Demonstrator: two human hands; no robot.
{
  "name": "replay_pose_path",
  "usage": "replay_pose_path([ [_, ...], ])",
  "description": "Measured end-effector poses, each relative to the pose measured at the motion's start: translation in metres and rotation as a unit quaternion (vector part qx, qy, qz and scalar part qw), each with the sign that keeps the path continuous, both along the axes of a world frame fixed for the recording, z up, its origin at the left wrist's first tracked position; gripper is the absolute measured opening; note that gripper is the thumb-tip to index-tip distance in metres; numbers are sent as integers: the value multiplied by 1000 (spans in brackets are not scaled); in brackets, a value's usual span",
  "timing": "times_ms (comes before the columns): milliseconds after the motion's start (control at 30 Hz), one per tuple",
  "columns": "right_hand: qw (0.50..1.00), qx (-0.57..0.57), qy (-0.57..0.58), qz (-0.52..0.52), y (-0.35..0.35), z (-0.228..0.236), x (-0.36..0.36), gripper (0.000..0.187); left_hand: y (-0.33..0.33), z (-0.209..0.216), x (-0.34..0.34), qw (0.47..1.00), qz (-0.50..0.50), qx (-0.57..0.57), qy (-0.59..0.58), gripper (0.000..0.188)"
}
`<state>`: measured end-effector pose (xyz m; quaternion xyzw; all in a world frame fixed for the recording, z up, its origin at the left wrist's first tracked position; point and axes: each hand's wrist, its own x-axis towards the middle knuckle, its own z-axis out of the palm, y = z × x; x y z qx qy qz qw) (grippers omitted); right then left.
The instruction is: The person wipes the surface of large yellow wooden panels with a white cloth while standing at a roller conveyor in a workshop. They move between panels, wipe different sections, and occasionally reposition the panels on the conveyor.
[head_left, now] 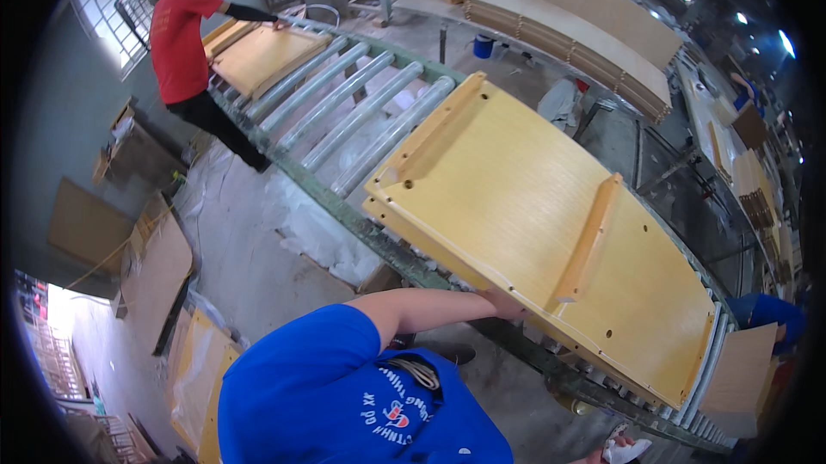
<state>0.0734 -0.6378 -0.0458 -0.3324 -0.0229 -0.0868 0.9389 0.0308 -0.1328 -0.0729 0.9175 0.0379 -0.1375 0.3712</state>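
A large yellow-varnished wooden panel [508, 180] lies on a roller conveyor in front of me. Two wooden battens cross it, one at its far end [439, 133] and one near the middle [592, 240]. Dark round holes dot its face, and another board seems to lie beneath. My left arm reaches out to the panel's near long edge, where my left hand [503, 303] touches it; the fingers are hidden at the edge. At the bottom rim, my right hand [595, 459] is only partly in view, closed on a crumpled white cloth [626, 450].
Bare rollers [361, 111] lead to another panel [268, 55], where a person in red [179, 47] stands. Stacked curved boards [568, 38] lie beyond, near a person in blue. A brown board [738, 374] is at the near right end. Leaning boards [155, 266] stand left.
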Motion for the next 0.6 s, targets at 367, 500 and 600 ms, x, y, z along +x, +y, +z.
replay_pose_path([
  [367,941,205,29,-268,-49,3,-189,55,-38,-26,16,972,39,83,-217,46],
  [500,943,321,13,-88,-89,-18,-252,57,-39,-28,12,944,69,99,-307,51],
  [600,955,293,44,-23,-134,-27,-275,47,-33,-13,-3,957,147,166,-186,53],
])
